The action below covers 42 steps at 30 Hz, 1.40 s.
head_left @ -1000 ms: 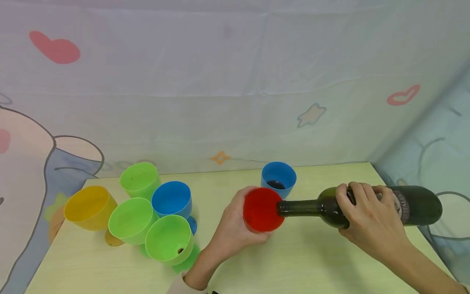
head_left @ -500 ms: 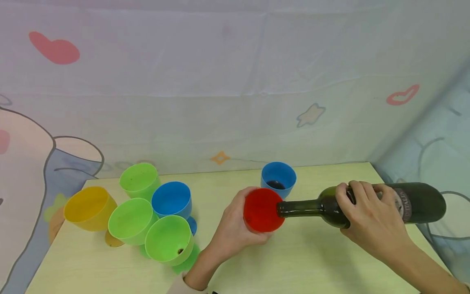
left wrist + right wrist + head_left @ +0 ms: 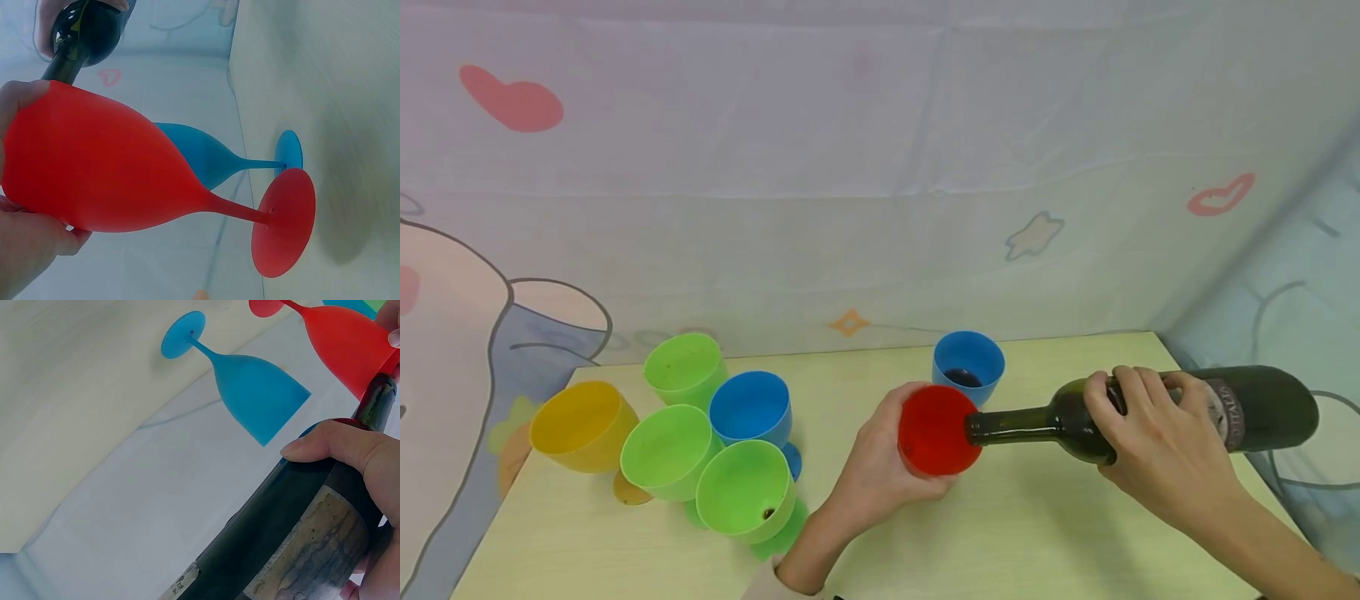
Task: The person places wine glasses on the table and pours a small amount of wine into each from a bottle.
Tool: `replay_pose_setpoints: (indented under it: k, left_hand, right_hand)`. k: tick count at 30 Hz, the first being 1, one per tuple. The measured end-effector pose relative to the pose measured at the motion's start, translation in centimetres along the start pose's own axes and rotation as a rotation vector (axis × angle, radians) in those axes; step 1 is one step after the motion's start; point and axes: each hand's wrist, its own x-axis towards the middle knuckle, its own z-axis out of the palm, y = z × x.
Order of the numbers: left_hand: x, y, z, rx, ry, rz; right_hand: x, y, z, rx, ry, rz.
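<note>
A tilted green bottle (image 3: 1071,423) overhangs a red goblet (image 3: 936,429).

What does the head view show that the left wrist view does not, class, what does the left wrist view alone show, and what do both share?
Only head: a yellow plastic goblet, three light-green plastic goblets, the blue plastic goblet grouped with them, and dark liquid inside the other blue goblet.

Only left wrist: the red plastic goblet's thin stem and round foot.

Both: the left hand holding the red goblet, the right hand holding a dark-green glass bottle, and the pale table.
</note>
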Motion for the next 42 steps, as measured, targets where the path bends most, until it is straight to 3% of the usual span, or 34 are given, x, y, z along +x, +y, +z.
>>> replay_pose_setpoints:
  k: [23, 30, 42]
  left_hand:
    - [0.05, 0.04, 0.03, 0.022, 0.001, -0.006]
    - [0.13, 0.01, 0.02, 0.055, 0.007, 0.023]
    - [0.13, 0.03, -0.06, 0.06, -0.004, 0.017]
  right_hand:
    - [0.38, 0.16, 0.01, -0.002, 0.023, -0.024]
    - [0.41, 0.15, -0.03, 0.009, 0.009, -0.021]
    - [0.48, 0.21, -0.11, 0.012, -0.007, -0.027]
